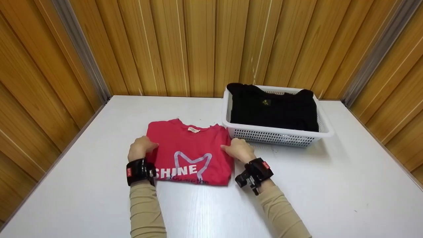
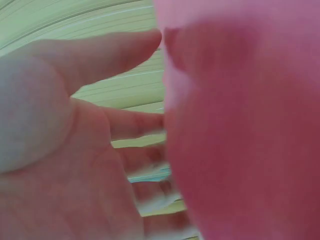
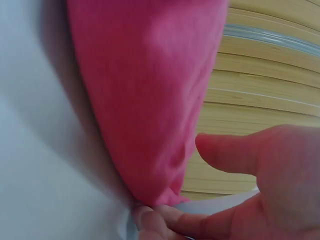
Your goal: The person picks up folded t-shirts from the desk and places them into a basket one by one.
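A folded red T-shirt [image 1: 195, 142] lies on the white table, collar toward the back wall, with a white neck label, a pale star outline and the word SHINE. At its left edge is my left hand [image 1: 142, 147]; in the left wrist view its fairly straight fingers [image 2: 135, 125] reach behind the cloth, thumb tip right at the edge. On the opposite side, my right hand [image 1: 240, 150] has its fingers [image 3: 170, 218] at the shirt's lower side edge, low against the table, while its thumb [image 3: 227, 150] stands apart from the cloth.
Behind and right of the shirt stands a white perforated basket [image 1: 274, 136], its near left corner close to the shirt's shoulder. A folded black garment [image 1: 274, 112] fills it. Wood-patterned walls [image 1: 198, 49] border the white table [image 1: 205, 211].
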{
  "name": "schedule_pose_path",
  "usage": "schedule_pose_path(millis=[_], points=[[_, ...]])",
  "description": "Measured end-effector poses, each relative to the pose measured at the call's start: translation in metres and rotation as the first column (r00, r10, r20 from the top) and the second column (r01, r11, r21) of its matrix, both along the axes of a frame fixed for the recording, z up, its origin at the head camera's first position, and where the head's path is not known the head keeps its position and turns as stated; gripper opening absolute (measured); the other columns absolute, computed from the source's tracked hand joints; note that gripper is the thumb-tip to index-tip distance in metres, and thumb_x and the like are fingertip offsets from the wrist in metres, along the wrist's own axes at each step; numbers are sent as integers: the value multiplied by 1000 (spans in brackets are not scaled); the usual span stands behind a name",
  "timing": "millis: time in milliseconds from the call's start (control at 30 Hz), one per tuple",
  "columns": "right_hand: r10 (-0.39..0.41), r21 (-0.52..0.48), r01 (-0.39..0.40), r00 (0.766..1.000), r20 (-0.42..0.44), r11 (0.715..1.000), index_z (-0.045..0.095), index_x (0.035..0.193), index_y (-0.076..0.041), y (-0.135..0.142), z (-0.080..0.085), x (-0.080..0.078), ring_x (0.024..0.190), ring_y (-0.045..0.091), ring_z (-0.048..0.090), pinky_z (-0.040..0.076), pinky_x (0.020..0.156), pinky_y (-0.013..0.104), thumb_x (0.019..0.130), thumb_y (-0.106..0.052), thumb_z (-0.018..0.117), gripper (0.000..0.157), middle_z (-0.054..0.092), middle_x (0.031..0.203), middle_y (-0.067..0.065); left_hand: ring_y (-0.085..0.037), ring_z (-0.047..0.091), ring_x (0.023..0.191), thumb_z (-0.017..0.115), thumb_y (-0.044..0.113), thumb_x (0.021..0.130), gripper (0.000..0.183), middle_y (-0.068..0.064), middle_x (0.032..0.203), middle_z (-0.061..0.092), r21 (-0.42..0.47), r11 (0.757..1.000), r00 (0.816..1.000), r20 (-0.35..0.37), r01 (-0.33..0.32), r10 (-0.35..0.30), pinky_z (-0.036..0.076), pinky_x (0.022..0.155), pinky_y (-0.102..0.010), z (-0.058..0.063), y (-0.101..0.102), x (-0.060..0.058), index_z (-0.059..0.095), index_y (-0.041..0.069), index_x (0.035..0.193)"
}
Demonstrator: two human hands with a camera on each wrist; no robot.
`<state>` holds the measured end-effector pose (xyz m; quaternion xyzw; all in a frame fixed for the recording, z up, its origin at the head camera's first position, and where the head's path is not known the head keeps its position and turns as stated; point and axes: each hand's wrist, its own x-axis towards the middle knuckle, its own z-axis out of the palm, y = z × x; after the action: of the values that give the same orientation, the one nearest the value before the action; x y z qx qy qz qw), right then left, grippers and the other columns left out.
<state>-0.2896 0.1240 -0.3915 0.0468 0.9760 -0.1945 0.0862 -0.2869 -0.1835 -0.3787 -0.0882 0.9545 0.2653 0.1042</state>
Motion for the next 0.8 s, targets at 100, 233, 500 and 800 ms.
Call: schedule_pose_path(millis=[100,233,500,800], points=[[14,-28,-14,1000,-9,1000,56,73,-9,-3,-3,0,61,16,49,36,52,28,89,-47,58,41,50,69,4,-22,50,75,52,27,89,32,-10,77,52,41,999,1000,-16,1,-1,44,69,-33,-2,-1,-2,58,-4,91],[43,-56,-44,999,-27,997,62,86,-4,-11,-6,2,66,16,50,37,54,27,89,-43,60,38,54,74,6,-18,47,67,52,24,90,26,-4,66,46,73,997,999,-35,23,-21,40,61,-27,-3,1,-5,52,2,75],[99,-135,-104,994,-42,985,64,82,-4,-20,-10,5,65,17,50,37,55,24,86,-32,65,28,53,72,5,-21,48,76,59,19,85,38,-18,88,59,8,999,999,-37,37,-37,46,73,-34,-3,7,-5,60,-14,104],[85,-321,-101,994,-62,942,62,102,1,-26,-7,6,80,17,52,45,68,27,81,-19,71,30,64,100,13,-41,53,112,63,20,84,75,-38,129,47,74,996,998,-33,-44,47,45,98,-48,0,10,-4,27,-23,134]])
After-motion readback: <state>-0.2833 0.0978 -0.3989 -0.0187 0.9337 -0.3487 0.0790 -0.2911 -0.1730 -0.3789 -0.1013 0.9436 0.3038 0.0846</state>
